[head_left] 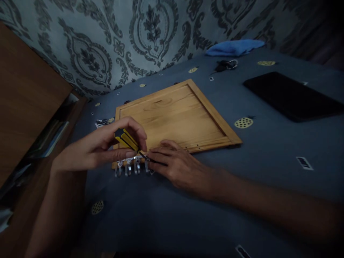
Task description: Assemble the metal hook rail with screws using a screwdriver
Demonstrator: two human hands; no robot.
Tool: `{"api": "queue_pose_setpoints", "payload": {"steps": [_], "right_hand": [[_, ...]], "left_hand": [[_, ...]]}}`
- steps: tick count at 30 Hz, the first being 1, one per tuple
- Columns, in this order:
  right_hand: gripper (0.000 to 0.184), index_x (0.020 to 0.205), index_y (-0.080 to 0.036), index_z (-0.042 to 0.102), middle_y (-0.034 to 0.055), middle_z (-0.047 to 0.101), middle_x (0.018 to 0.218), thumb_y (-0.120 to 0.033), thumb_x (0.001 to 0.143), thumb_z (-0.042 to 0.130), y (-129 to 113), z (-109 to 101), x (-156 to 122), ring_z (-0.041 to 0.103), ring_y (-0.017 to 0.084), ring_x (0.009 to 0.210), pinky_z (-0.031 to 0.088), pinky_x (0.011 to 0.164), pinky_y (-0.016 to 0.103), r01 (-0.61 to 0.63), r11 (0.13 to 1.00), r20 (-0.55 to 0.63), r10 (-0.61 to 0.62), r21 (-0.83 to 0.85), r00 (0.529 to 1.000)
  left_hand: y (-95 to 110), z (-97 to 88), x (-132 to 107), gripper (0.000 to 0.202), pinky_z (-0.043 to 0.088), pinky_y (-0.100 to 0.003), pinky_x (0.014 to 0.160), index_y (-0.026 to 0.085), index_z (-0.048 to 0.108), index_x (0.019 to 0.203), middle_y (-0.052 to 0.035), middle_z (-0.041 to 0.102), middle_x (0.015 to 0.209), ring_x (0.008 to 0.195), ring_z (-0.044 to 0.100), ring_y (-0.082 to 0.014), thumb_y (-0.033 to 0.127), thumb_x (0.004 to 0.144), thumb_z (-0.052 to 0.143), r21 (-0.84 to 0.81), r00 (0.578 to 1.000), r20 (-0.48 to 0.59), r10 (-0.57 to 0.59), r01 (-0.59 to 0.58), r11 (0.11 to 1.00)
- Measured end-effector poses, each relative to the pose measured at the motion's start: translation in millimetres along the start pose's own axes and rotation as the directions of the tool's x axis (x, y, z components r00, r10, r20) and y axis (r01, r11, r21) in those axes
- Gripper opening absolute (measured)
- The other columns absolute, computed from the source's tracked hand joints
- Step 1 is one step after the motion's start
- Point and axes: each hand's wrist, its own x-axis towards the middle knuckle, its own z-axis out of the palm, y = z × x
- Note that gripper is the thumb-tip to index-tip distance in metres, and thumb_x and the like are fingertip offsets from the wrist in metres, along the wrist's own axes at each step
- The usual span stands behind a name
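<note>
A yellow-and-black screwdriver (127,139) is gripped by its handle in my left hand (115,141), thumb and fingers around it. It slants down to the right, toward the front edge of a framed wooden board (172,116). Several silver metal hooks (129,166) line that edge on the left. My right hand (180,163) lies at the same edge, its fingers pressed together at the rightmost visible hook (147,165) and partly covering it. The screwdriver's tip is close to these fingers; its exact contact is hard to make out.
The board lies on a dark blue patterned cloth (215,222). A black flat object (292,95) lies to the right, with keys (225,65) and a folded blue cloth (235,47) farther back. Small metal pieces (102,123) lie left of the board. Wooden furniture (29,93) borders the left.
</note>
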Motion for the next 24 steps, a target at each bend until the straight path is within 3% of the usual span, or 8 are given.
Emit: {"api": "queue_pose_setpoints", "payload": {"steps": [3, 15, 24], "right_hand": [[0.027, 0.121, -0.016, 0.071, 0.0121, 0.075, 0.130, -0.010, 0.101, 0.054, 0.8, 1.4, -0.5, 0.067, 0.025, 0.121, 0.045, 0.107, 0.047, -0.002, 1.000, 0.011, 0.002, 0.018, 1.000], [0.026, 0.116, -0.015, 0.073, 0.0125, 0.077, 0.126, -0.007, 0.098, 0.056, 1.2, 3.4, -0.1, 0.068, 0.027, 0.118, 0.047, 0.104, 0.049, 0.019, 1.000, -0.014, -0.019, -0.024, 1.000], [0.020, 0.114, -0.011, 0.072, 0.0157, 0.077, 0.121, -0.010, 0.097, 0.062, 1.6, 1.6, 0.7, 0.069, 0.028, 0.117, 0.048, 0.102, 0.047, 0.029, 1.000, -0.017, -0.029, -0.008, 0.999]], "left_hand": [[0.5, -4.4, -0.7, 0.018, 0.062, -0.028, 0.069, 0.018, 0.077, 0.100, -0.0133, 0.081, 0.093, 0.083, 0.079, -0.0261, 0.014, 0.083, 0.079, 0.044, 0.999, 0.048, 0.011, -0.013, 0.999], [-7.7, -2.8, 3.4, 0.014, 0.054, -0.022, 0.055, 0.020, 0.081, 0.081, -0.0097, 0.081, 0.076, 0.062, 0.075, -0.0210, 0.029, 0.076, 0.089, 0.214, 0.993, -0.072, 0.097, -0.079, 0.974], [-8.2, -4.7, 2.1, 0.015, 0.053, -0.022, 0.058, 0.020, 0.079, 0.084, -0.0066, 0.079, 0.078, 0.065, 0.071, -0.0190, 0.032, 0.080, 0.086, 0.295, 0.993, -0.079, 0.092, -0.065, 0.953]]}}
